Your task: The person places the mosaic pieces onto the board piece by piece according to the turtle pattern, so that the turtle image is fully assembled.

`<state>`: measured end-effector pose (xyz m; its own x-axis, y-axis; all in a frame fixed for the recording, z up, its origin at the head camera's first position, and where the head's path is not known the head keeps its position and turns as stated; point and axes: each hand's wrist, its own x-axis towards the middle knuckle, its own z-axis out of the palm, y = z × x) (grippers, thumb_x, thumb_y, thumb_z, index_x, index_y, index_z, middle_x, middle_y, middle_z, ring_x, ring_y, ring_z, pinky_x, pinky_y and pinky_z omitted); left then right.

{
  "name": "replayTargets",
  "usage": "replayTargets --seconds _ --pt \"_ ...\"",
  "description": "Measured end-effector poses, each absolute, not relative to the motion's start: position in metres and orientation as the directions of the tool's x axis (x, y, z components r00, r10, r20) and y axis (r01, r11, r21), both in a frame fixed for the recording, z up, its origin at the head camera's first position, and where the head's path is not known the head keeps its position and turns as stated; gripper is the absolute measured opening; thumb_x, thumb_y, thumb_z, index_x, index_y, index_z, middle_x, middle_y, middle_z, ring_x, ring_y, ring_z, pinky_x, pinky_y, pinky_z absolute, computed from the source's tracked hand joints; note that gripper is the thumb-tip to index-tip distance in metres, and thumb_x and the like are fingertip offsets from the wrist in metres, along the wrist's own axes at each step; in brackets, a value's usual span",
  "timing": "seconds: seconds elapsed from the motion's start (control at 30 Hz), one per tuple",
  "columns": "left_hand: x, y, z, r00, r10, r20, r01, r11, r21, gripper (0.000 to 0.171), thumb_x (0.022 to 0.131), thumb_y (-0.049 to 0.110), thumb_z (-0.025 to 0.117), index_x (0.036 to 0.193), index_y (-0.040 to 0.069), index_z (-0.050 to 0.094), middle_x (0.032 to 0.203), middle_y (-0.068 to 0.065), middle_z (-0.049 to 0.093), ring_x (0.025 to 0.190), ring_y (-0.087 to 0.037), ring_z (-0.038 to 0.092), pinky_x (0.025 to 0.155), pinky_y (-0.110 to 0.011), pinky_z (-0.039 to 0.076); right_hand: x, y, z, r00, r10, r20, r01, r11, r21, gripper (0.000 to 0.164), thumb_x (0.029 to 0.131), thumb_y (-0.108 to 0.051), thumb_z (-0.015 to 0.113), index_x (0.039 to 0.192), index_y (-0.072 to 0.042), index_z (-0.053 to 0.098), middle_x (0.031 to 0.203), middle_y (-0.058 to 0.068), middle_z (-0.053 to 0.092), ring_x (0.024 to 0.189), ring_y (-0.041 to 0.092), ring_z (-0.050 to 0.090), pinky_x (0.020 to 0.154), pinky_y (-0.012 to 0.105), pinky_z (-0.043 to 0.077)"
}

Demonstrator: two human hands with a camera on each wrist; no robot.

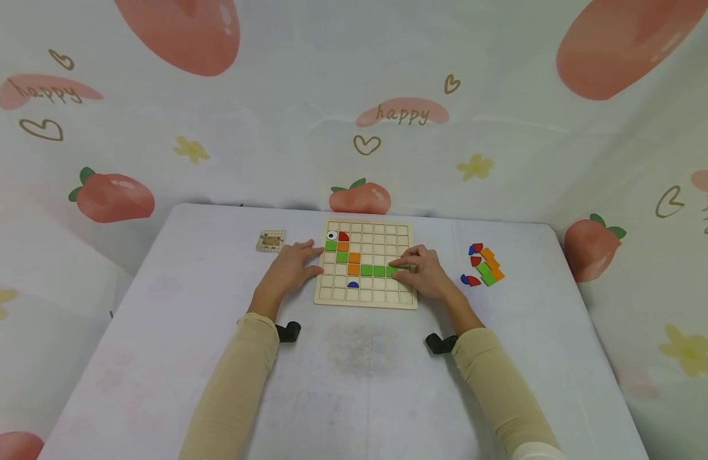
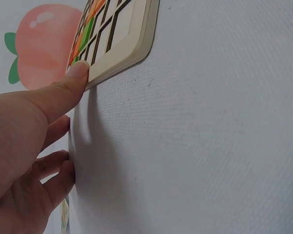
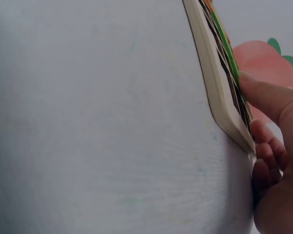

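A wooden grid board [image 1: 365,304] lies flat on the table, with colored tiles set in its cells. My left hand [image 1: 291,271] is at the board's left side; its thumb [image 2: 68,90] touches the rim in the left wrist view, the other fingers loosely bent. Over the right part of the board, my right hand [image 1: 425,273] pinches a green square tile [image 1: 392,271] between thumb and forefinger, at the end of a green row. Its thumb [image 3: 263,92] meets the green in the right wrist view; the forefinger is hidden there. A blue half-round tile [image 1: 353,285] sits lower on the board.
Several loose red, blue, orange and green tiles [image 1: 485,269] lie right of the board. A small patterned card [image 1: 271,241] lies to its left. Behind the white table [image 1: 365,396] hangs a printed cloth [image 1: 296,115].
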<state>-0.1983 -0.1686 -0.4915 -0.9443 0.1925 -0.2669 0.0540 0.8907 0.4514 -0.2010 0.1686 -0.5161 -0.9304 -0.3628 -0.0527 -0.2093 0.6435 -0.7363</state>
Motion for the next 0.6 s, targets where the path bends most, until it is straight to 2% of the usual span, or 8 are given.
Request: replayTargets --seconds 0.13,0.27,0.4,0.5,0.6 --pt "-0.198 -0.169 -0.493 -0.943 0.193 -0.269 0.052 0.889 0.454 0.062 0.096 0.039 0.07 0.153 0.026 0.049 0.168 -0.002 0.033 0.153 -0.04 0.03 0.125 -0.057 0.031 -0.2 0.167 -0.509 -0.932 -0.346 -0.103 -0.179 0.691 -0.701 0.041 0.097 -0.032 0.071 0.135 -0.018 0.069 0.13 0.014 0.054 0.122 0.033 0.04 0.094 0.042 0.041" --pt "-0.198 -0.168 -0.494 -0.944 0.183 -0.274 0.04 0.889 0.457 0.063 0.095 0.04 0.071 0.153 0.027 0.049 0.168 -0.001 0.033 0.154 -0.039 0.029 0.125 -0.057 0.029 -0.198 0.168 -0.498 -0.933 -0.329 -0.146 -0.166 0.752 -0.639 0.051 0.101 -0.041 0.061 0.147 -0.019 0.056 0.137 0.014 0.053 0.126 0.033 0.045 0.102 0.05 0.048" --pt "-0.198 -0.168 -0.492 -0.944 0.188 -0.273 0.046 0.89 0.454 0.063 0.096 0.039 0.071 0.153 0.027 0.049 0.168 -0.002 0.033 0.154 -0.04 0.029 0.125 -0.058 0.029 -0.196 0.17 -0.488 -0.93 -0.335 -0.151 -0.178 0.771 -0.612 0.057 0.102 -0.042 0.06 0.152 -0.017 0.049 0.146 0.016 0.049 0.137 0.037 0.046 0.116 0.058 0.042" --pt "-0.198 -0.168 -0.491 -0.944 0.194 -0.268 0.054 0.889 0.454 0.062 0.096 0.039 0.071 0.153 0.027 0.049 0.168 -0.002 0.033 0.154 -0.04 0.029 0.125 -0.057 0.029 -0.195 0.172 -0.484 -0.925 -0.349 -0.153 -0.206 0.796 -0.569 0.062 0.101 -0.043 0.061 0.155 -0.016 0.044 0.155 0.017 0.044 0.145 0.038 0.042 0.12 0.06 0.037" --pt "-0.198 -0.169 -0.49 -0.944 0.193 -0.267 0.052 0.887 0.458 0.062 0.095 0.039 0.071 0.152 0.027 0.05 0.168 -0.002 0.033 0.154 -0.039 0.03 0.125 -0.057 0.03 -0.194 0.175 -0.483 -0.927 -0.349 -0.139 -0.246 0.843 -0.479 0.07 0.1 -0.045 0.062 0.158 -0.015 0.037 0.163 0.017 0.035 0.151 0.04 0.034 0.122 0.061 0.034"
